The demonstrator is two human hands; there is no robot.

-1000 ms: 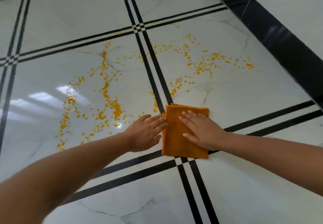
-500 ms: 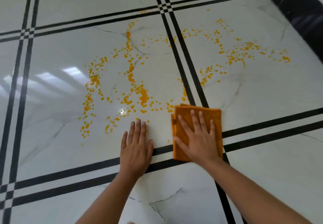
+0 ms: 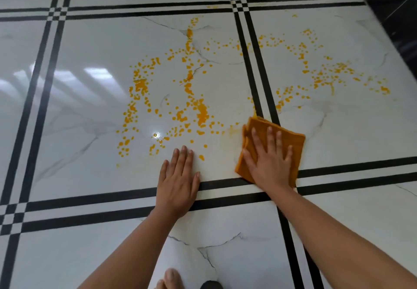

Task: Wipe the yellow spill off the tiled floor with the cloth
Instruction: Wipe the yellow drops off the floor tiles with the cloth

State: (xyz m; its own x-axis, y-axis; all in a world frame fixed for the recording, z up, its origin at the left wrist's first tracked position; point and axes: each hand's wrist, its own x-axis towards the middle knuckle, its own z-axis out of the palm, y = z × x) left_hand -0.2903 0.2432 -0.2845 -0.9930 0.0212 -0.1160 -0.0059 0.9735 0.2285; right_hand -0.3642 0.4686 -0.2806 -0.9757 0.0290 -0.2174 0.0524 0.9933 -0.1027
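The right hand [image 3: 269, 164] presses flat, fingers spread, on the folded orange cloth [image 3: 291, 144] over a black grout-line crossing of the tiled floor [image 3: 90, 176]. The left hand [image 3: 178, 180] lies flat (fingers together) beside the yellow spill [image 3: 200, 113], whose droplets scatter across two tiles

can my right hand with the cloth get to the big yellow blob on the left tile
Probably yes: the right hand presses the folded orange cloth flat, and only bare white tile and droplets lie before the yellow blob.
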